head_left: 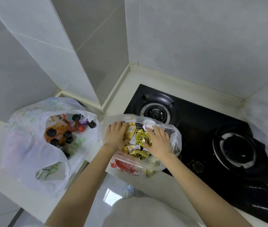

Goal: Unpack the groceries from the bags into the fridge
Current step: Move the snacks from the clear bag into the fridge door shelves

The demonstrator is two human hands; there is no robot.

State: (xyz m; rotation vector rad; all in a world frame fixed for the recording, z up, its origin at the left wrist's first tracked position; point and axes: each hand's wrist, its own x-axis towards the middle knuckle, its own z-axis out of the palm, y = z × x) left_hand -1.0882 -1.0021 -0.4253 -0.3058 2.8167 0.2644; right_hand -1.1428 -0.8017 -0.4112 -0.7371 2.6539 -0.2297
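Both hands are down in the clear bag (130, 167), its rim ringing the fingers. We note the left hand (116, 135) with fingers curled over gold packets (143, 139), and the right hand (160, 142) with fingers spread across more of them, thumb touching one, though we cannot tell if it grips. Left of the left fingers, apart, sits a white bag (31, 153) of dark-capped bottles (51, 132); just beyond the right fingertips is the black stove (203, 128).

The left hand (116, 134) wears a thin wrist bracelet (116, 145); pale clothing (138, 212), light-blue shoe (128, 191).
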